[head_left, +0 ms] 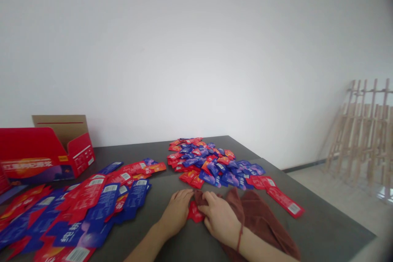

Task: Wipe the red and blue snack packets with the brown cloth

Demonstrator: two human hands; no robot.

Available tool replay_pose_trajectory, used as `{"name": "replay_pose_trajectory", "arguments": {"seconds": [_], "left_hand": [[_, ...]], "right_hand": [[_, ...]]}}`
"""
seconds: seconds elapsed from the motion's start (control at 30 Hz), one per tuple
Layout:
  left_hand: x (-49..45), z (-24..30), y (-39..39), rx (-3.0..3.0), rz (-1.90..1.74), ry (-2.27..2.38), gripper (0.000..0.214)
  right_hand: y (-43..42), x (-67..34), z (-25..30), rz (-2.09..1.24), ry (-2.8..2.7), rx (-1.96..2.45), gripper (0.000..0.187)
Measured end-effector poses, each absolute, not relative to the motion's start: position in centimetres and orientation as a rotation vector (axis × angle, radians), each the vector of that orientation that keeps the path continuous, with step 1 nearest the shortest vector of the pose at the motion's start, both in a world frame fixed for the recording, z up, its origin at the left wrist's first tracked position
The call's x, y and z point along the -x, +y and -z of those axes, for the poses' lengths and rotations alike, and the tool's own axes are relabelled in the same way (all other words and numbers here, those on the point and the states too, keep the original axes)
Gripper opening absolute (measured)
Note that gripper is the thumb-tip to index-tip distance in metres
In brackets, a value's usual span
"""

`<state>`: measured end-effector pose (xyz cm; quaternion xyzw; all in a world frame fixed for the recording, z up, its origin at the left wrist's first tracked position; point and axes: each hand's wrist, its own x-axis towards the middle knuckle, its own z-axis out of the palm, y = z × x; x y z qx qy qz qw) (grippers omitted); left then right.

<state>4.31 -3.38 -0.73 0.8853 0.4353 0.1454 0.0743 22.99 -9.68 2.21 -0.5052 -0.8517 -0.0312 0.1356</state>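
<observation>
Left hand (175, 213) and right hand (219, 223) close on small red foil sachet (194, 212), partly under folded brown terry towel (260, 223); fingers (211, 201) curled inward, right ones over towel fold; firm grip cannot be told; dragged towel could snag long red sachet (285, 201) or disturb red-and-blue sachet heap (202, 161); loose sachet spread (92, 208) crowds left, running out of frame toward near edge of dark grey tabletop (328, 221); open room lies right of towel.
</observation>
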Motion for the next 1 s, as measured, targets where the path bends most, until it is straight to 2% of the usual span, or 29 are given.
{"name": "replay_pose_trajectory", "arguments": {"seconds": [0.2, 0.37, 0.5, 0.63, 0.77, 0.9, 1.0], "left_hand": [[-4.1, 0.6, -3.6, -2.688, -0.386, 1.422, 0.053], [-4.3, 0.2, -3.6, -2.710, -0.299, 1.443, 0.055], [-4.4, -0.2, -3.8, -2.696, -0.328, 1.421, 0.056], [-4.2, 0.1, -3.9, -2.667, -0.381, 1.406, 0.061], [-4.0, 0.5, -3.6, -2.632, -0.386, 1.425, 0.064], [-4.0, 0.4, -3.5, -2.635, -0.342, 1.447, 0.062], [-4.1, 0.1, -3.6, -2.653, -0.292, 1.464, 0.066]], "right_hand": [[-10.2, -21.6, -2.3, 0.020, -2.603, 1.299, 0.023], [-10.5, -25.7, -2.4, -0.010, -2.289, 1.581, 0.033], [-9.4, -25.3, -2.6, 0.076, -2.214, 1.744, 0.028], [-8.3, -21.4, -2.8, 0.200, -2.426, 1.629, 0.021], [-8.3, -19.2, -2.8, 0.212, -2.607, 1.382, 0.021], [-9.6, -21.5, -2.8, 0.092, -2.705, 1.202, 0.021], [-10.6, -24.6, -2.8, 0.008, -2.608, 1.254, 0.025]]}}
